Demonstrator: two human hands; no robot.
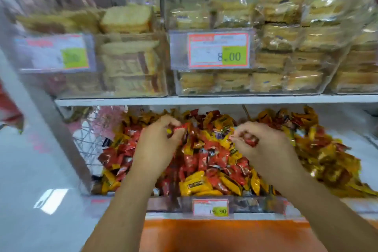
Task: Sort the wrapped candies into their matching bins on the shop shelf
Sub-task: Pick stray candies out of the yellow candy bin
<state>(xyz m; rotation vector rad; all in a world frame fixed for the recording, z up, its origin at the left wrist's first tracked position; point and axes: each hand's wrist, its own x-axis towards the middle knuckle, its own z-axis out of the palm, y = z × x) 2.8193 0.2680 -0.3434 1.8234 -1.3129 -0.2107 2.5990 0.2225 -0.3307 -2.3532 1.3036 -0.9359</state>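
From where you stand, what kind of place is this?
Most likely a shop aisle: price tags are fixed to the bin fronts, clear bins hold stacked packaged biscuits, and a lower bin is heaped with red and yellow wrapped candies.

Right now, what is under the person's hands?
A heap of red and yellow wrapped candies filling the bin. The left hand and right hand each pinch one. Deeper layers and the bin floor are covered.
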